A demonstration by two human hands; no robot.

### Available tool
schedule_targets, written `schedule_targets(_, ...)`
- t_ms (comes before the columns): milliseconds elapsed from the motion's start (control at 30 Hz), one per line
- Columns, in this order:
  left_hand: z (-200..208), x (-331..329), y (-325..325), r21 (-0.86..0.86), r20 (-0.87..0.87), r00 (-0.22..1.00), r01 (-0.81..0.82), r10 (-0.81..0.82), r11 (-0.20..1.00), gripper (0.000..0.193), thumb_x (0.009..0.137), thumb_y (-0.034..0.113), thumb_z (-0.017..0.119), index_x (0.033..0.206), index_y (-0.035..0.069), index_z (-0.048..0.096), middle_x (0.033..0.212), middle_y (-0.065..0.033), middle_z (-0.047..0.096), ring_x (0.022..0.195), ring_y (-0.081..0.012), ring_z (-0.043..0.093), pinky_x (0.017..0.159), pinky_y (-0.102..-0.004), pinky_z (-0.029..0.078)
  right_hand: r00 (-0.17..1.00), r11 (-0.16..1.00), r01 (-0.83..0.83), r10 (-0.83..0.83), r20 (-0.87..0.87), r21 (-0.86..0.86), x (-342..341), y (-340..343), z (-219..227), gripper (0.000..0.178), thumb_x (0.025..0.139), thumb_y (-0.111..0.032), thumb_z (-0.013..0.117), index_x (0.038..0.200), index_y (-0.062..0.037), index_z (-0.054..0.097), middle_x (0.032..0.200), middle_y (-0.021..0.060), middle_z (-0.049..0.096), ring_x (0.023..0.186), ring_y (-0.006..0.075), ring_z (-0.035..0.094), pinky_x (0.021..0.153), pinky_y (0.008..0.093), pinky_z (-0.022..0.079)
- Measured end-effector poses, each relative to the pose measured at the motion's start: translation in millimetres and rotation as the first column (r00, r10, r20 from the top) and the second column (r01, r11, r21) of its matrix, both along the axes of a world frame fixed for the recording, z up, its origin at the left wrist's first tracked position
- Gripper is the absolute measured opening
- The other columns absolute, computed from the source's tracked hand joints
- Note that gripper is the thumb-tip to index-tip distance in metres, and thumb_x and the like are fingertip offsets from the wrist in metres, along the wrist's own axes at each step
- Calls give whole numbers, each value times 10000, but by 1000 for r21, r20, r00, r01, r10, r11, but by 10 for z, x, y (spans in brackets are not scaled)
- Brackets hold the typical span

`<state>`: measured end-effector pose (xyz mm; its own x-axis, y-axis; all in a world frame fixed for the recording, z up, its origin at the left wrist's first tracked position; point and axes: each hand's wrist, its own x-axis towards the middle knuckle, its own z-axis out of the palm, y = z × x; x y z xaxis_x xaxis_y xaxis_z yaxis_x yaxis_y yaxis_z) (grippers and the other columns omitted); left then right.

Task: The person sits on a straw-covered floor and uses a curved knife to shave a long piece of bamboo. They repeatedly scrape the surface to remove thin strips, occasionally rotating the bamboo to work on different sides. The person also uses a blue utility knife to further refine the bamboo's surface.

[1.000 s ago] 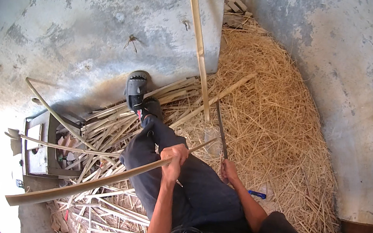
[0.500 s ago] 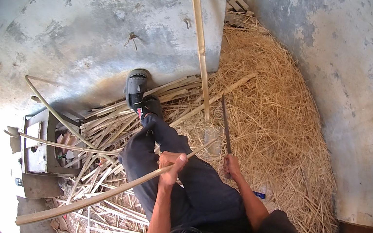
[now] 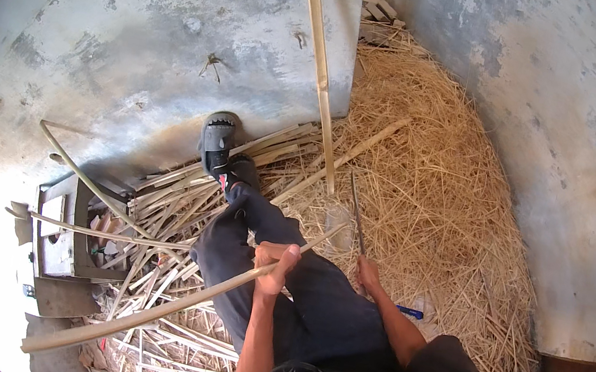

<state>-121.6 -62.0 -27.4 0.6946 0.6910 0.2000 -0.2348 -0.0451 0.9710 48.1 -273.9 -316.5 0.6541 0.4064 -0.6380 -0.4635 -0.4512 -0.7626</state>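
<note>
My left hand [image 3: 274, 267] is closed round a long pale bamboo pole [image 3: 159, 310], thumb on top. The pole slants across my lap from the lower left, and its thin far end lies just beyond my left thigh. In my right hand [image 3: 368, 273] is a long, narrow dark knife [image 3: 356, 207], its blade pointing up and away. It shows as a thin line close to the pole's far end; whether they touch I cannot tell. A clear plastic container [image 3: 340, 223] sits partly behind that end.
Bamboo shavings [image 3: 432, 185] cover the floor on the right. Split bamboo strips [image 3: 173, 201] lie heaped at left, beside a weathered wooden box [image 3: 60, 241]. Another bamboo length [image 3: 323, 80] rises against the wall [image 3: 143, 26]. A small blue object [image 3: 411, 312] lies near my right forearm.
The knife has turned, so its blade looks thinner now, and my right hand has shifted slightly. The pole's near end has moved a little to the left and up.
</note>
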Motion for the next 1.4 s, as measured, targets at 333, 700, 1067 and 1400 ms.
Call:
schedule_targets(333,67,-50,153,53,72,950,301,-304,952,399,851,43,692,531,5,455,492,-33,428,454,-117,374,482,-331,274,975,992,-78,96,-201,97,-2,72,220,387,966,-355,523,696,-78,505,507,30,429,381,148,392,391,340,355)
schedule_targets(700,62,-44,124,3,5,932,363,-363,932,385,805,63,738,518,44,482,473,-18,449,435,-95,382,472,-321,265,722,978,-206,125,680,39,107,86,-225,460,962,-399,572,681,-35,556,497,28,445,389,219,437,431,430,389)
schedule_targets(1067,29,-77,132,-12,-63,908,414,-414,910,379,745,-20,720,504,35,433,492,-37,467,450,-122,393,494,-323,283,962,995,-56,76,261,-81,-42,-118,-163,401,928,-392,643,726,-53,576,528,26,451,392,179,437,394,376,350)
schedule_targets(1400,-36,-77,163,40,10,934,356,-356,934,402,801,66,742,529,41,447,479,-17,413,439,-104,365,471,-324,264,965,968,-141,181,189,-208,-108,-233,-343,509,947,-415,632,615,-36,561,527,68,514,432,176,485,436,392,394)
